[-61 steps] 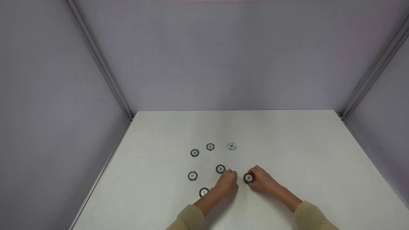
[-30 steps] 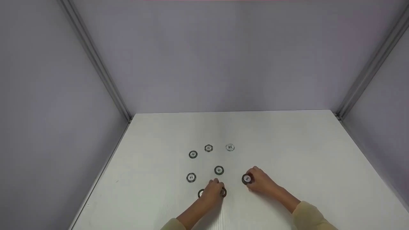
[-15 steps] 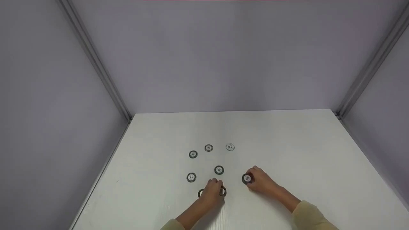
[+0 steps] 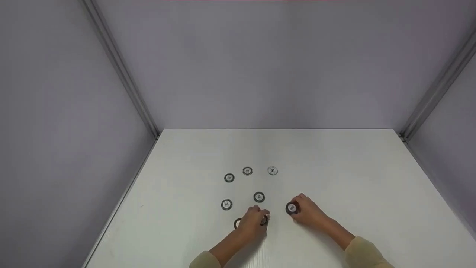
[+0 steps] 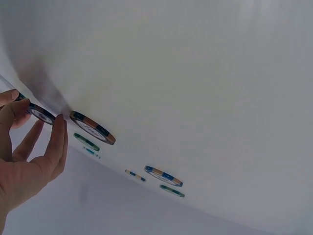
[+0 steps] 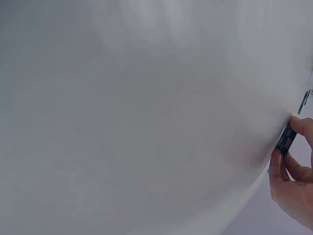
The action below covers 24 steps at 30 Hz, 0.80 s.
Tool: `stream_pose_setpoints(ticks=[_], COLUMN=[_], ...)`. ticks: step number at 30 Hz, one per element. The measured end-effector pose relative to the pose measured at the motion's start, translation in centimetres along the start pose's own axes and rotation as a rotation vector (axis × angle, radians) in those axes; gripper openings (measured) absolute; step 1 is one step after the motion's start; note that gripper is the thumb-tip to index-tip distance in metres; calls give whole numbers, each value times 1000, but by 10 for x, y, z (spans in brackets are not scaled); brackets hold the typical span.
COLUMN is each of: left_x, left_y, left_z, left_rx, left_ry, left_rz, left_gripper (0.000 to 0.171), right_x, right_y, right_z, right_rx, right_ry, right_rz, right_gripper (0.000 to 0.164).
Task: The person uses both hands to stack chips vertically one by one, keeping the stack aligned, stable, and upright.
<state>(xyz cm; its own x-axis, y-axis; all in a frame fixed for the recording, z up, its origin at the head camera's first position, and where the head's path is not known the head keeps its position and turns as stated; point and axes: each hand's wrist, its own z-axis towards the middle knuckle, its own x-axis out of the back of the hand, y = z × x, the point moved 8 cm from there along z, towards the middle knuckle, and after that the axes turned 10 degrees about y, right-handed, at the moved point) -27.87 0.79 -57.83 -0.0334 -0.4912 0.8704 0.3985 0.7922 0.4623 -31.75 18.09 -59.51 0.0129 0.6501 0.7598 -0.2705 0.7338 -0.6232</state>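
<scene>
My left hand (image 4: pixel 253 223) pinches a dark poker chip (image 5: pixel 41 113) by its rim between thumb and fingertips, low over the white table. Whether the chip touches the table I cannot tell. Partly hidden by that hand in the head view, another dark-rimmed chip (image 5: pixel 92 128) lies flat. To the right, my right hand (image 4: pixel 311 214) grips a short stack of dark chips (image 6: pixel 286 139) by its sides; the top face (image 4: pixel 292 208) shows a white centre. Just beyond my left hand lies a green-rimmed chip (image 4: pixel 259 197).
Several more chips lie flat and apart: a dark one (image 4: pixel 227 204) at left, two farther back (image 4: pixel 229 178), and a pale one (image 4: pixel 272 170) marked 10. Grey panels (image 4: pixel 275 74) enclose the table's (image 4: pixel 353 167) back and sides.
My left hand has come away from beside the right-hand stack, back toward the near left, and taken hold of a chip there. My right hand stays put with the stack.
</scene>
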Motion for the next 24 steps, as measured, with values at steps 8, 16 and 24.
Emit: stream_pose_setpoints(ticks=[8, 16, 24], left_x=[-3, -4, 0], left_y=[6, 6, 13], left_z=[4, 6, 9], left_rx=[-39, -12, -91], left_ry=[-6, -33, 20], left_rz=[37, 13, 112], left_gripper=[22, 22, 17], right_x=[0, -2, -1], right_y=[2, 4, 3], right_z=[-3, -1, -2], right_rx=[-20, -28, 1], right_ry=[-4, 1, 2], right_rz=[6, -10, 1], right_gripper=[33, 35, 33])
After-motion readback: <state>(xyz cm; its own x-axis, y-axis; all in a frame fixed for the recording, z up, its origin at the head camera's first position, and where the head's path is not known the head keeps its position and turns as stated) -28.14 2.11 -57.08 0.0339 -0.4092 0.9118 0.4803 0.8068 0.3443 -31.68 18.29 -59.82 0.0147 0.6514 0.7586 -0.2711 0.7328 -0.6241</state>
